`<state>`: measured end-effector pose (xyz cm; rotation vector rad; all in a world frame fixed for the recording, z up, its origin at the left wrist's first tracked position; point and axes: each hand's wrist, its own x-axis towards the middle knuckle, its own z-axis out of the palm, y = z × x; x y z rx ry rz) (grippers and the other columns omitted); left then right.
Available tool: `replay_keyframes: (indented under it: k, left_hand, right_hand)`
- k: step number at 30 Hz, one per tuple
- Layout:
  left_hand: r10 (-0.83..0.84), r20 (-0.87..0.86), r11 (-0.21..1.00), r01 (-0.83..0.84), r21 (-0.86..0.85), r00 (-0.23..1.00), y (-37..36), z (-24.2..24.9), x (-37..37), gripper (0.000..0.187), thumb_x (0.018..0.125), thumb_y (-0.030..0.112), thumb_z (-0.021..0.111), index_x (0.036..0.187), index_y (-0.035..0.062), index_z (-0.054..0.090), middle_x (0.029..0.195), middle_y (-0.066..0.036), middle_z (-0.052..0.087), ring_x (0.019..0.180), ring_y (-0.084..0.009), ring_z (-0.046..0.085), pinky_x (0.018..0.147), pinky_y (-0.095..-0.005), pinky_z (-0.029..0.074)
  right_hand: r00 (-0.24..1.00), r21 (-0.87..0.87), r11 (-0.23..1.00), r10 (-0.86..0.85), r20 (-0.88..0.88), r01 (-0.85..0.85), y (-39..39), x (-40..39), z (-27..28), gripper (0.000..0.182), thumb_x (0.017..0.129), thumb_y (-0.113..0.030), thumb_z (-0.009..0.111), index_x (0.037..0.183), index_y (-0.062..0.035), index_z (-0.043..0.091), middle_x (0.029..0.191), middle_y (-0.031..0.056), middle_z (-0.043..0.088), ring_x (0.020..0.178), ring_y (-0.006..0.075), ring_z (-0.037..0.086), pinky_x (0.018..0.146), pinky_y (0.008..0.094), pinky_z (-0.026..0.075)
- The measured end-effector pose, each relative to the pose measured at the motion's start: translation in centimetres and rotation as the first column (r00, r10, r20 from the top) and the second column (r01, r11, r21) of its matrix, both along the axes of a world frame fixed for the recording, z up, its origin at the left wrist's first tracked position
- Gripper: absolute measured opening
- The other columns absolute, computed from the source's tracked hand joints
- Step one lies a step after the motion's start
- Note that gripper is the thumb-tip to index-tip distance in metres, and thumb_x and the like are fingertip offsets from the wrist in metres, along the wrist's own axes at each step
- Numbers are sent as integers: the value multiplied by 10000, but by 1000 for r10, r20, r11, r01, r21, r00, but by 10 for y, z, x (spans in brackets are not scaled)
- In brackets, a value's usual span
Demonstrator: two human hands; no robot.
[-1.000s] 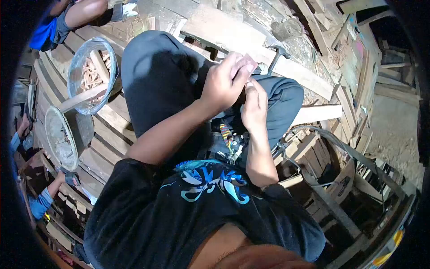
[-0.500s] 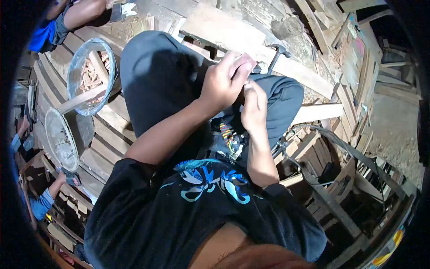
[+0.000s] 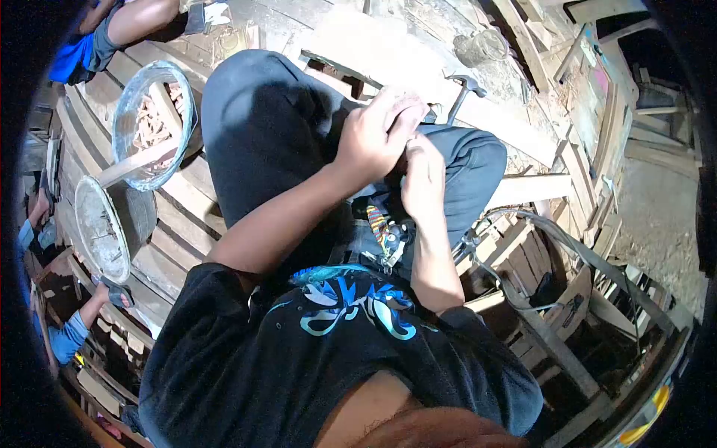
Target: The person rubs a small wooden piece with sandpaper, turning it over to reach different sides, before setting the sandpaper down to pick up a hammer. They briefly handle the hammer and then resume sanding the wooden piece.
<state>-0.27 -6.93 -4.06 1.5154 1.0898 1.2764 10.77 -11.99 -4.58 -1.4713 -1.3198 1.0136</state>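
Note:
Above my lap, my left hand (image 3: 373, 138) is closed on a flat pinkish piece (image 3: 407, 102), which shows pale and washed out between thumb and fingers. My right hand (image 3: 424, 175) is just below and to the right, close against it, with its fingers curled in. Whatever my right hand holds is hidden. A hammer (image 3: 467, 84) lies beyond my hands, to their right, near a pale board (image 3: 497, 127). Keys on a striped strap (image 3: 379, 224) hang at my waist.
A basin (image 3: 117, 142) of wood pieces and a bucket (image 3: 82, 224) are at the left. Other people's limbs (image 3: 146, 21) show at the left edge. A wide plank (image 3: 358, 45) lies ahead. At the right are a curved metal bar (image 3: 590, 257) and wood scraps.
The pinkish piece looks paler and less of it shows between my left fingers. My hands have otherwise barely moved.

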Motion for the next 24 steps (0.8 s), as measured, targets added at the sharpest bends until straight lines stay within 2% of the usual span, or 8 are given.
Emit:
replay_keyframes:
  k: [3,4,8,13,18,19,23,24]
  left_hand:
    - [73,215,989,-42,-145,974,12,-18,10,196,915,151,612,1031,-2,571,824,-173,667,773,-266,689,693,-350,510]
    - [112,-34,988,-115,-101,993,10,-21,7,195,916,137,602,1043,-9,573,880,-184,679,838,-271,699,723,-343,516]
    - [15,-15,1000,-16,-20,1000,6,-6,4,187,919,160,587,1012,-2,582,856,-216,675,828,-359,687,699,-381,529]
    - [-26,-133,993,10,-116,991,-2,-8,1,215,935,149,581,1073,-16,575,893,-135,694,830,-158,673,739,-308,522]
    - [74,230,994,-53,-97,970,11,-16,13,242,926,174,599,1081,-10,574,890,-190,682,869,-293,702,740,-352,527]
    - [20,-139,991,-38,-130,990,1,-4,4,268,913,172,620,1091,-22,570,877,-211,666,858,-311,697,739,-365,525]
    - [42,-171,992,-62,-114,984,11,-17,5,235,902,143,620,1077,-6,573,864,-217,665,845,-302,697,729,-357,518]
    - [48,244,992,-17,-128,969,18,-16,11,229,906,157,612,1074,7,577,866,-220,667,856,-311,700,725,-364,518]
  right_hand:
    - [999,-20,1000,-13,43,14,-2,-1,2,245,943,-135,396,837,41,530,676,142,502,637,195,469,611,369,410]
    - [999,-78,997,-24,-24,22,-3,2,-6,246,944,-134,397,841,44,530,683,158,509,629,221,479,610,374,414]
    - [998,13,998,-58,40,57,-5,0,-7,256,952,-140,402,853,49,543,693,217,530,606,320,509,598,397,411]
    - [1000,-56,998,-28,7,28,-4,5,-10,259,952,-142,398,844,47,539,670,191,516,611,275,497,615,385,409]
    - [999,-56,997,-49,-3,49,0,2,-6,271,956,-143,396,818,53,522,660,185,503,598,253,494,602,369,405]
    - [998,-67,997,-49,-28,47,1,3,-4,270,955,-141,395,814,53,520,661,193,498,595,263,499,599,369,405]
    - [995,-3,998,-61,74,62,-5,2,-16,244,938,-133,404,802,45,502,635,165,473,572,231,430,569,371,368]
    - [994,10,1000,23,110,-24,-1,6,-3,228,929,-122,410,835,48,530,660,173,503,590,239,454,589,369,390]
